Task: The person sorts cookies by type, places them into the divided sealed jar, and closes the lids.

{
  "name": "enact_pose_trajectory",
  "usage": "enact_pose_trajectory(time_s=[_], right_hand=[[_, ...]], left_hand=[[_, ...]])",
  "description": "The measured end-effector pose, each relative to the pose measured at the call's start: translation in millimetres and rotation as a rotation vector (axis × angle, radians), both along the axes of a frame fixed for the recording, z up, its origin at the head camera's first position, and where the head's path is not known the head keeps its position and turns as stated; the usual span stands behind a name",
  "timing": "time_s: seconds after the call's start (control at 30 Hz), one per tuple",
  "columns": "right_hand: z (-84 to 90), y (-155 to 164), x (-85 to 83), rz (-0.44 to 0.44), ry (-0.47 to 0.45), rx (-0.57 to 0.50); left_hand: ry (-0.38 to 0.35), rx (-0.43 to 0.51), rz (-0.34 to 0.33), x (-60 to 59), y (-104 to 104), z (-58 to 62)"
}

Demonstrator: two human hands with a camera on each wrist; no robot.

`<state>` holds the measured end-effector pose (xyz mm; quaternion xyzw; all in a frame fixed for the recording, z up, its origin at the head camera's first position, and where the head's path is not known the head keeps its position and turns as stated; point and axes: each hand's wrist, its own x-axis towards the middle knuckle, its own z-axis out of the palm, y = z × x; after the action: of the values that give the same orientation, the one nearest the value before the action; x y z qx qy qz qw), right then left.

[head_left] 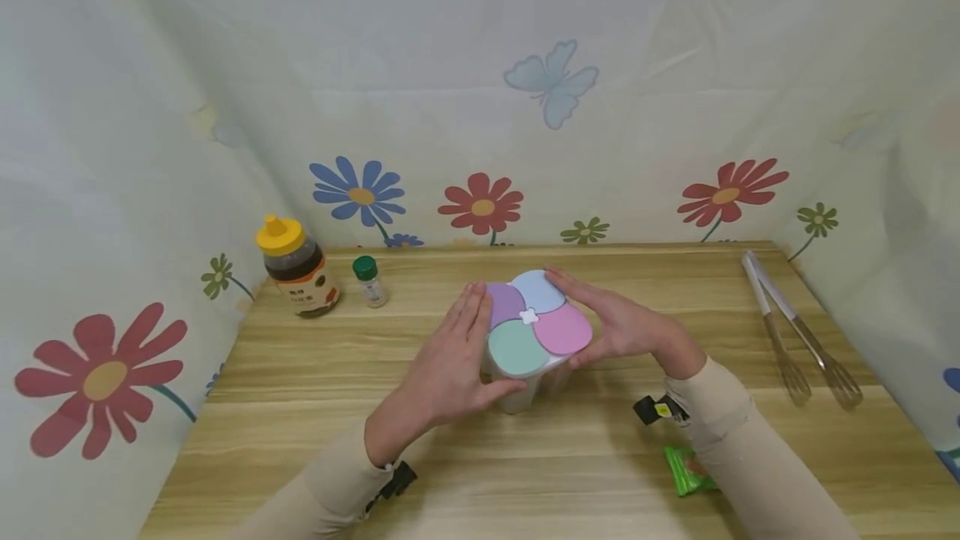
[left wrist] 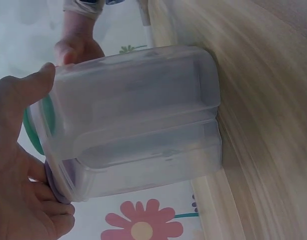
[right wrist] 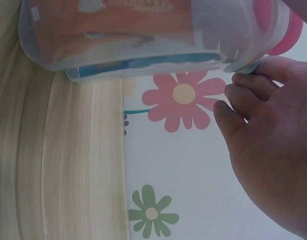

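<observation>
A clear plastic storage container [left wrist: 138, 105] has its base right at the tabletop. Its lid [head_left: 528, 317] carries four petal-shaped flaps in purple, blue, pink and green. My left hand [head_left: 450, 365] grips the lid's left side, fingers along the edge and thumb at the near rim. On the opposite side my right hand [head_left: 626, 323] holds the lid between fingers at the far edge and thumb at the near one. Through the wall in the right wrist view, an orange packet [right wrist: 118, 25] and a blue packet [right wrist: 143, 62] show. The left-side compartments look see-through.
At the back left stand a honey-style squeeze bottle [head_left: 300, 273] with a yellow cap and a small green-capped shaker [head_left: 369, 282]. Metal tongs [head_left: 798, 332] lie along the right side. A green wrapped packet [head_left: 686, 472] is partly under the right forearm. Flowered curtain [head_left: 480, 107] surrounds the table.
</observation>
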<state>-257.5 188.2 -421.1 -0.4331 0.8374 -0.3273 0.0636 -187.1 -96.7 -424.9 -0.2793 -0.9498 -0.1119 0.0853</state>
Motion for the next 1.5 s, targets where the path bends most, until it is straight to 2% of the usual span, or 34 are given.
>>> enact_pose_trajectory(time_s=[0.2,0.37,0.53,0.67,0.87,1.17,1.5], right_hand=[[0.4,1,15.9,-0.077,0.022,-0.006],[1.4,-2,31.7,-0.172,0.019,-0.027],[3.6,-10,47.8,-0.26,0.0,-0.024],[4.8,-17,56.8,-0.315,-0.003,-0.006],[3.3,-29,64.8,-0.373,0.019,0.026],[4.2,-42,73.0,-0.458,0.014,0.047],[1.1,-53,74.1,-0.506,0.053,0.069]], left_hand=[[-0.038,0.032,-0.031,-2.9,-2,-2.5],[-0.111,0.089,-0.081,-9.3,-12,3.0],[-0.141,0.068,-0.188,-26.2,-25,9.7],[-0.172,0.087,-0.28,-42.4,-32,9.2],[-0.251,0.115,-0.357,-57.6,-33,9.7],[-0.335,0.097,-0.391,-73.9,-27,22.2],[-0.379,0.091,-0.408,-77.2,-25,17.8]])
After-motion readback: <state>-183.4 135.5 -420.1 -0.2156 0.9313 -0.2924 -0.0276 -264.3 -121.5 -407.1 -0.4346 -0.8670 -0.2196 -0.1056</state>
